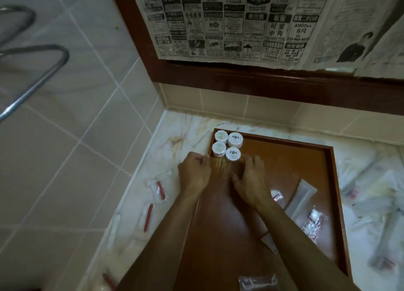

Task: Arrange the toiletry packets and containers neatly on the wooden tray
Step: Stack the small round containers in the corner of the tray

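We see four round white lidded containers (227, 146) clustered in the far-left corner of the rectangular brown wooden tray (306, 159); our left hand (194, 172), fingers curled, and right hand (251, 179), fingers relaxed, rest just beside them, gripping nothing; clear packets (301, 198) lie at the tray's right side.

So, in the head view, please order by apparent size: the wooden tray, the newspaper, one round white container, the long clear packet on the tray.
1. Newspaper
2. Wooden tray
3. Long clear packet
4. Round white container
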